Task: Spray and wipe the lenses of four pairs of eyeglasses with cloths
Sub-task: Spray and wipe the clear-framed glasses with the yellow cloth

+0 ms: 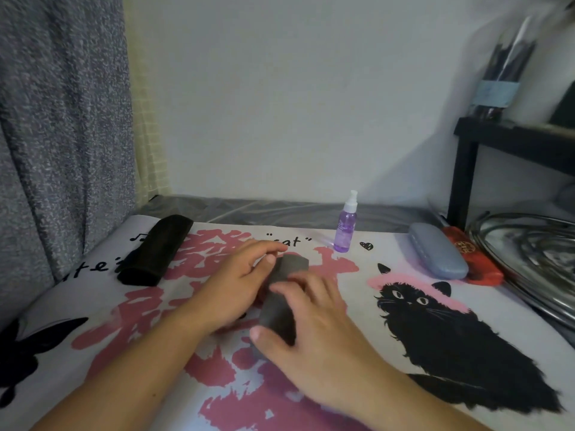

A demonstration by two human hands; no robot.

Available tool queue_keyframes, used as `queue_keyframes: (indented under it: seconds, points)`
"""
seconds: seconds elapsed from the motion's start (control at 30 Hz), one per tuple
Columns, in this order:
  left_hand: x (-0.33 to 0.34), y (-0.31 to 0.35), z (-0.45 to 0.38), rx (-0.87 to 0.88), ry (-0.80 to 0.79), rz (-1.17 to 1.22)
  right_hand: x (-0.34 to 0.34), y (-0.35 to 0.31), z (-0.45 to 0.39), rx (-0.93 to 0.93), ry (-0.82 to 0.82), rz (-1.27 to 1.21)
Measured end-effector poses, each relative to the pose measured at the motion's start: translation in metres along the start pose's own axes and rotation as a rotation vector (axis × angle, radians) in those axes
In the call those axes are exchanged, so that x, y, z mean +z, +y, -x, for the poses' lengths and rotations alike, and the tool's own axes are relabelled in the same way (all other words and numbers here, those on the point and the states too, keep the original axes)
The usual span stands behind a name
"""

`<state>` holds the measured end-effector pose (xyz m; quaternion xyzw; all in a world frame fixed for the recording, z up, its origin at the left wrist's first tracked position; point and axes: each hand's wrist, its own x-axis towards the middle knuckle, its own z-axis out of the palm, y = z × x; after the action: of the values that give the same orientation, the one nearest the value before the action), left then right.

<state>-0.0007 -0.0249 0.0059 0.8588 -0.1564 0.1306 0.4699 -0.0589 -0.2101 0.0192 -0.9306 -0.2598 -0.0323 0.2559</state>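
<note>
A dark grey glasses case [281, 293] lies at the middle of the printed mat [357, 306]. My left hand [230, 284] grips its far left side, thumb and fingers curled round it. My right hand [308, 331] holds its near end, thumb under the edge and fingers over the top. A small purple spray bottle [346, 225] stands upright behind the case. A black soft pouch [155, 248] lies at the far left. A blue-grey hard case [437, 250] lies at the far right, beside a red pouch [476, 259]. No eyeglasses or cloths show.
A black shelf frame [466, 169] stands at the back right with a tall clear container [501, 70] on top. Metal lids or pans [529, 259] lie at the right edge. A grey curtain [62, 135] hangs along the left. A white wall is behind.
</note>
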Motion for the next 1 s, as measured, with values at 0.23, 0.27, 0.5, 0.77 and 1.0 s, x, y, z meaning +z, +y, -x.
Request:
queue_keyframes:
  seconds: [0.23, 0.27, 0.5, 0.77, 1.0]
  points:
    - [0.002, 0.017, 0.008, -0.137, -0.068, 0.334, 0.006, -0.015, 0.019, 0.148, 0.04, 0.108]
    - [0.005, 0.019, 0.01, -0.129, -0.102, 0.363, -0.001, -0.007, 0.027, 0.156, 0.047, 0.141]
    - [0.014, 0.017, 0.011, -0.044, -0.172, 0.203, -0.061, 0.089, 0.06, 0.24, 0.212, 0.336]
    - [0.014, 0.006, 0.01, 0.081, -0.153, -0.01, -0.082, 0.16, -0.034, 0.324, 0.227, 0.437]
    - [0.012, -0.002, 0.008, 0.057, -0.162, -0.037, -0.064, 0.188, -0.041, 0.287, 0.262, 0.69]
